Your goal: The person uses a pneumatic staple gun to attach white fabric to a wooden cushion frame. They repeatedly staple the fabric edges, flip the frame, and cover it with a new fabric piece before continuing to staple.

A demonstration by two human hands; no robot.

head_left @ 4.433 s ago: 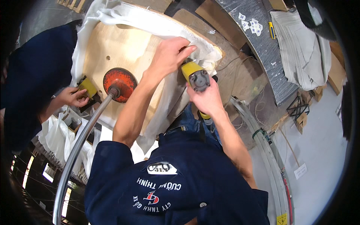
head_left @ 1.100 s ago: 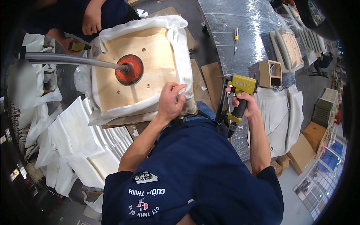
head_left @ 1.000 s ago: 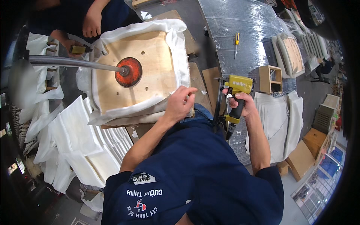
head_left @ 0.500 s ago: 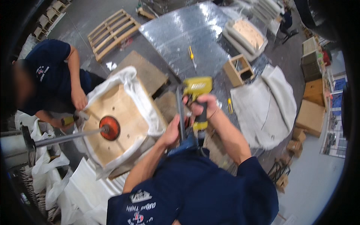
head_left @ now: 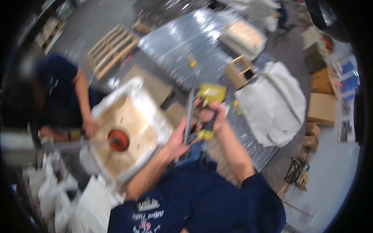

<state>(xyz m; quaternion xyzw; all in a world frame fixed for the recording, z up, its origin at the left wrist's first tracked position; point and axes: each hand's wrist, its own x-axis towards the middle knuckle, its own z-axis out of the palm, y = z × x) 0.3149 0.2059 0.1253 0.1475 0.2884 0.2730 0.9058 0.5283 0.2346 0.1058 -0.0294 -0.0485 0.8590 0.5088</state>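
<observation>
My right hand (head_left: 212, 115) is wrapped round the black grip of a yellow-and-black staple gun (head_left: 212, 93), held upright in front of my chest. Along its left side runs a long grey metal bar (head_left: 189, 116), which looks like its magazine. My left hand (head_left: 178, 136) holds the lower part of this bar, with the fingers partly hidden behind it. Left of my hands is a wooden seat panel (head_left: 132, 143) edged with white fabric (head_left: 145, 103), with a round orange-red disc (head_left: 118, 140) pressed against its middle. Motion blur hides the fine details.
A co-worker's hand (head_left: 90, 127) rests at the panel's left edge. Ahead lies a table under shiny film (head_left: 175, 42), with a yellow-handled tool (head_left: 192, 60), a wooden box (head_left: 240, 72) and a pale covered cushion (head_left: 272, 105). A pallet (head_left: 110, 50) stands beyond; cardboard boxes (head_left: 322, 109) line the right.
The whole view has shifted slightly and blurred. Both my hands keep their hold on the staple gun and its bar, which sit a little closer together. The co-worker's hand has moved slightly down.
</observation>
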